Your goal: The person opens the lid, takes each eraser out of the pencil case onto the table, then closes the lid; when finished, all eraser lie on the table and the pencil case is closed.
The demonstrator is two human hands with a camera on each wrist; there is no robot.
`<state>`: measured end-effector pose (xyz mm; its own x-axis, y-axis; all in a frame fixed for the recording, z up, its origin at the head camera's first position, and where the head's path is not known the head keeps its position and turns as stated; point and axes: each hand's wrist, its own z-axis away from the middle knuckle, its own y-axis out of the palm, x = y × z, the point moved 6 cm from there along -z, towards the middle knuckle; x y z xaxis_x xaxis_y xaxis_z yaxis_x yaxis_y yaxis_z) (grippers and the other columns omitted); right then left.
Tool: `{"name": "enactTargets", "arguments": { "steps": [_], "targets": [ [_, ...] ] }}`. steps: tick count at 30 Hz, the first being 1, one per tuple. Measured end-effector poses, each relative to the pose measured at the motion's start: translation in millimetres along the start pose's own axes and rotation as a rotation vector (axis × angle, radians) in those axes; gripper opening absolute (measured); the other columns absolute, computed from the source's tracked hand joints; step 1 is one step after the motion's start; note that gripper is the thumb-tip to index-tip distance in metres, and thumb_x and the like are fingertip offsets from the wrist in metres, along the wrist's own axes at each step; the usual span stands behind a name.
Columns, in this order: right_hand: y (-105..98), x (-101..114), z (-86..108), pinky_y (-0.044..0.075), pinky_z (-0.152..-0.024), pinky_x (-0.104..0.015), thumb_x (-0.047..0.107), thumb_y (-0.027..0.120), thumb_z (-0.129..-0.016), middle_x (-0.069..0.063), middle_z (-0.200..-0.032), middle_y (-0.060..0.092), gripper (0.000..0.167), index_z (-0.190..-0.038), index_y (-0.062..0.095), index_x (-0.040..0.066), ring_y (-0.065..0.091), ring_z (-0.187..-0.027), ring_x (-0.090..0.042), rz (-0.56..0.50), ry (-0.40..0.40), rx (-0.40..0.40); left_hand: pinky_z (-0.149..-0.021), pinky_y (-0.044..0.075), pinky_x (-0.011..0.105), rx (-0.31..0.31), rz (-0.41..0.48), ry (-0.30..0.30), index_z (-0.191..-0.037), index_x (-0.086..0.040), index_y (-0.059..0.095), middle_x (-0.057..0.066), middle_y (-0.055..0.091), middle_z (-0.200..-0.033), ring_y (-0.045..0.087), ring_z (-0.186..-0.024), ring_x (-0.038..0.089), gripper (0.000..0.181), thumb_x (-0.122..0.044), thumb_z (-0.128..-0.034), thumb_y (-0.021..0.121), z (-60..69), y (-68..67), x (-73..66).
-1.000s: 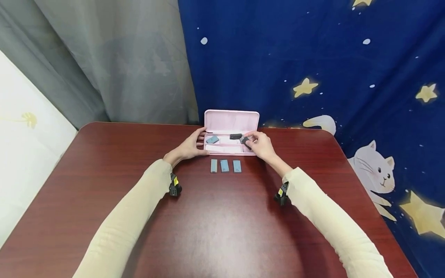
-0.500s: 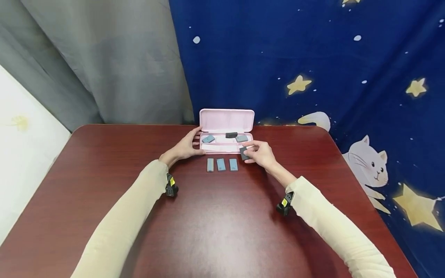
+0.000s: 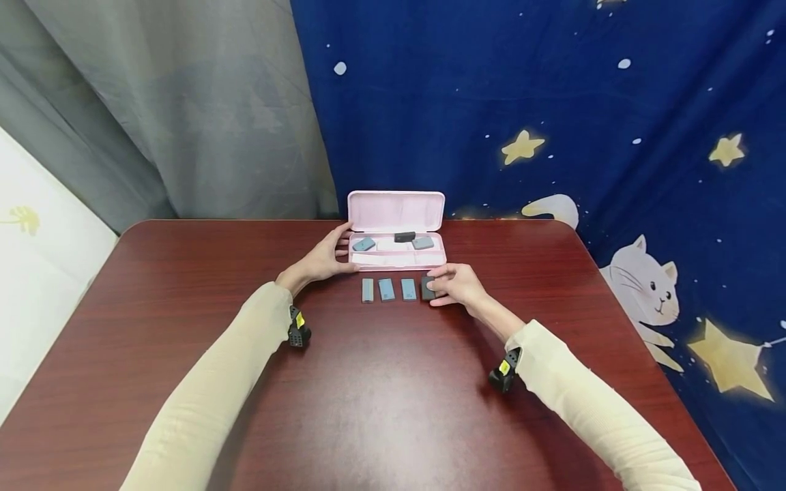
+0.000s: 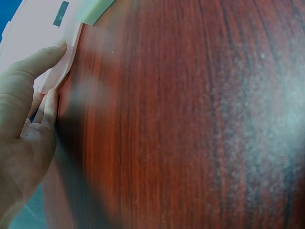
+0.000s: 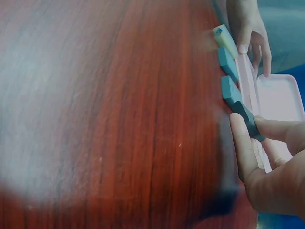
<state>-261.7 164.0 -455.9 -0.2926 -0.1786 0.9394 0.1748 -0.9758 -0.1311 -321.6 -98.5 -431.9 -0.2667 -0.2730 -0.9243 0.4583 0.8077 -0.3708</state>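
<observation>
An open pink pencil case (image 3: 396,211) stands near the table's far edge, its lid raised. My left hand (image 3: 322,259) holds its left end, thumb at the front and fingers behind; the left wrist view shows the thumb (image 4: 45,59) on the rim. With my right hand (image 3: 457,285) I pinch a black eraser (image 5: 248,119) at the tabletop, right of a row: a pale-sided eraser (image 3: 367,290), a blue eraser (image 3: 386,289) and another blue eraser (image 3: 408,289). Inside the case lie a blue eraser (image 3: 364,244), a black eraser (image 3: 404,237) and a grey-blue eraser (image 3: 422,243).
The reddish-brown table (image 3: 381,382) reaches back to a grey curtain (image 3: 245,123) and a blue curtain (image 3: 430,102) printed with stars and a cat. Each wrist carries a small black camera, such as the right one (image 3: 505,370).
My right hand has brought the black eraser out of the case's right end and down to the row's right end. The left hand stays on the case. The head view has shifted slightly.
</observation>
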Motion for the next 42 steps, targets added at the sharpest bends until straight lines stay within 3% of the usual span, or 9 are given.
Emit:
{"name": "enactTargets", "arguments": {
  "steps": [9,19,24,29,33,42],
  "targets": [
    [5,-3,-4.9,0.059,-0.064,-0.039,-0.009,0.062,-0.087,-0.018,-0.09,0.065,0.032,-0.118,0.06,-0.013,0.065,-0.07,-0.021,0.028,0.001,-0.012,-0.108,0.034,0.048,-0.035,-0.042,0.01,-0.152,0.003,0.01,0.03,0.027,-0.145,0.034,-0.13,0.041,0.097,0.008,-0.0785,0.074,-6.6,-3.2,30.6],
    [3,7,-9.5,0.059,-0.059,-0.038,-0.006,0.067,-0.085,-0.019,-0.088,0.069,0.025,-0.11,0.066,-0.01,0.067,-0.072,-0.022,0.148,0.022,-0.045,-0.107,0.032,0.055,-0.017,0.042,0.015,-0.148,0.012,0.012,0.039,0.025,-0.143,0.031,-0.13,0.05,0.094,0.014,-0.0758,0.072,-2.4,-4.4,6.2],
    [0,5,-11.3,0.059,-0.061,-0.039,-0.006,0.068,-0.085,-0.02,-0.089,0.067,0.025,-0.11,0.065,-0.011,0.066,-0.071,-0.023,0.143,0.054,-0.04,-0.106,0.033,0.054,-0.011,0.02,0.021,-0.147,0.013,0.013,0.038,0.026,-0.142,0.032,-0.129,0.049,0.093,0.014,-0.0755,0.072,-5.9,-3.1,14.5],
    [-2,3,-11.7,0.059,-0.06,-0.037,-0.007,0.069,-0.084,-0.018,-0.088,0.067,0.025,-0.109,0.066,-0.011,0.066,-0.069,-0.021,0.166,0.051,-0.06,-0.106,0.038,0.045,-0.025,-0.066,-0.015,-0.151,0.004,0.014,0.03,0.031,-0.144,0.037,-0.129,0.04,0.098,0.008,-0.0759,0.076,-11.4,-2.9,27.6],
    [-1,4,-11.0,0.059,-0.06,-0.037,-0.008,0.069,-0.083,-0.019,-0.088,0.066,0.023,-0.106,0.067,-0.01,0.066,-0.069,-0.021,0.186,0.037,-0.061,-0.103,0.042,0.041,-0.037,-0.11,-0.04,-0.153,0.0,0.012,0.026,0.034,-0.144,0.04,-0.128,0.036,0.102,0.006,-0.0752,0.079,-12.1,-3.9,28.8],
    [-2,6,-8.4,0.059,-0.061,-0.037,-0.01,0.066,-0.084,-0.022,-0.089,0.069,0.021,-0.104,0.066,-0.012,0.065,-0.07,-0.022,0.17,0.023,-0.03,-0.099,0.046,0.042,-0.061,-0.123,0.006,-0.154,-0.005,0.009,0.025,0.04,-0.142,0.045,-0.126,0.035,0.107,0.004,-0.0739,0.08,-10.5,-4.3,27.8]
  ]
}}
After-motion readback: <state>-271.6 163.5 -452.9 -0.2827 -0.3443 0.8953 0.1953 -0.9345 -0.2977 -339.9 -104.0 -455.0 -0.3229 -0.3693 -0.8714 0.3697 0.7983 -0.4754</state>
